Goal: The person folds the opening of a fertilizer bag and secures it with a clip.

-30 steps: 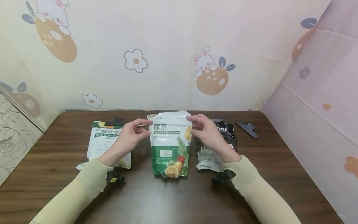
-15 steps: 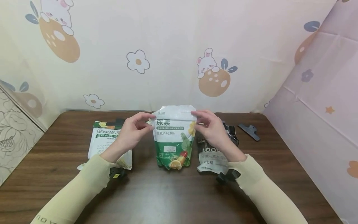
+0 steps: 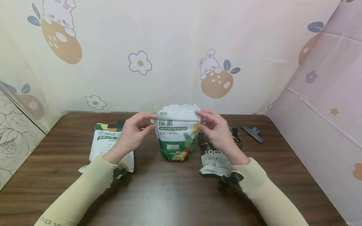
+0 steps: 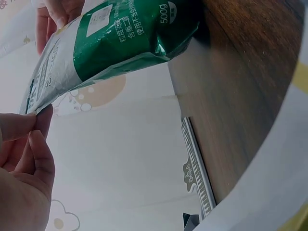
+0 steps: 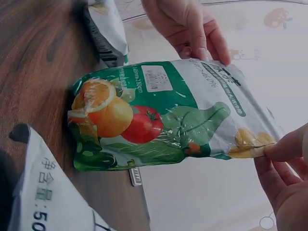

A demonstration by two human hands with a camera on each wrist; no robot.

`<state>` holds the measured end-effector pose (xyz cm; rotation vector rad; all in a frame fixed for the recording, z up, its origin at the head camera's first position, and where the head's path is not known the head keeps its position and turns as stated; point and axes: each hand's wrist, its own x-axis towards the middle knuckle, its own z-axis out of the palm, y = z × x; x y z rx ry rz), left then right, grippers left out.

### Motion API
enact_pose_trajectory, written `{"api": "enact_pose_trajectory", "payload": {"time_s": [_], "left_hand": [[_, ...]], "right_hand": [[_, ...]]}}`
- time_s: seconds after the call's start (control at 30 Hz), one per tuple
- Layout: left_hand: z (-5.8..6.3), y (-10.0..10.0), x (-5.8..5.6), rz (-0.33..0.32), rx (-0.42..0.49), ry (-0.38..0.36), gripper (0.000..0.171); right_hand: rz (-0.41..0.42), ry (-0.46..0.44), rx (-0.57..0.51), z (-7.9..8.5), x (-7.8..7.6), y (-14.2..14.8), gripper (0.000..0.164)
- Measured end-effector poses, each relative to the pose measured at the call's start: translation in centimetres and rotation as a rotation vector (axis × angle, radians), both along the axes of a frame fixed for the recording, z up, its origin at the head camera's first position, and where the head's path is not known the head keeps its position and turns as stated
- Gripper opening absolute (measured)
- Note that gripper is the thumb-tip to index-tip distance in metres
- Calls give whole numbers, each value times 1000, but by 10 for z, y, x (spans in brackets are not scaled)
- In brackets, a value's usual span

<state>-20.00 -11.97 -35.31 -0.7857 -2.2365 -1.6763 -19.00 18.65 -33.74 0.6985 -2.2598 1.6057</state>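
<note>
Head view: left hand (image 3: 132, 133), right hand (image 3: 218, 130) pinching opposite side edges of upright green-and-white plastic pouch (image 3: 176, 136); white-and-green plastic bag (image 3: 102, 141), black-and-white plastic bag (image 3: 215, 161) flanking; brown wood-grain tabletop (image 3: 169, 194) showing in gaps between.

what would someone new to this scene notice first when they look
Probably the green and white bag, pinched by its upper edges in the left grip and right grip, mid-picture in the head view. Next, perhaps, the rabbit prints on the backdrop behind the table.
</note>
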Motion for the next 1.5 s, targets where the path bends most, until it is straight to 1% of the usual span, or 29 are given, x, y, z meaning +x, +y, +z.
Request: {"api": "enact_pose_trajectory", "payload": {"time_s": [0.1,0.23,0.37,0.43,0.5,0.57,0.63,0.73,0.83,0.93,1.1,1.27,1.5], "left_hand": [[-1,0,-1,-7,-3,16,32],[-2,0,-2,-28,-5,9,33],[-2,-1,-1,-47,14,-21,32],[-2,-2,-1,-53,25,-35,31],[-2,-2,-1,-50,24,-50,29],[-2,-2,-1,-40,16,-64,27],[-1,-2,-1,-26,7,-79,25],[-1,-2,-1,-15,8,-97,23],[-1,-2,-1,-23,24,-101,18],[-1,-3,0,-31,36,-105,13],[-3,-4,0,-37,38,-121,13],[-3,-5,0,-45,44,-136,21],[-1,-4,1,-6,40,-158,23]], "right_hand": [[7,-2,8,0,0,2,46],[18,-14,7,0,-1,4,48],[55,-28,-12,-1,-2,4,57],[57,-27,-11,-2,-2,4,64],[39,-22,0,-3,-2,4,70],[27,-12,11,-3,-2,4,71],[34,-6,17,-4,-3,4,68],[44,3,25,-5,-3,5,56],[38,9,45,-7,-3,5,46],[24,21,69,-8,-3,4,39],[22,32,89,-8,-2,4,38],[23,29,113,-7,-1,4,36],[7,31,161,-7,-1,4,29]]}}
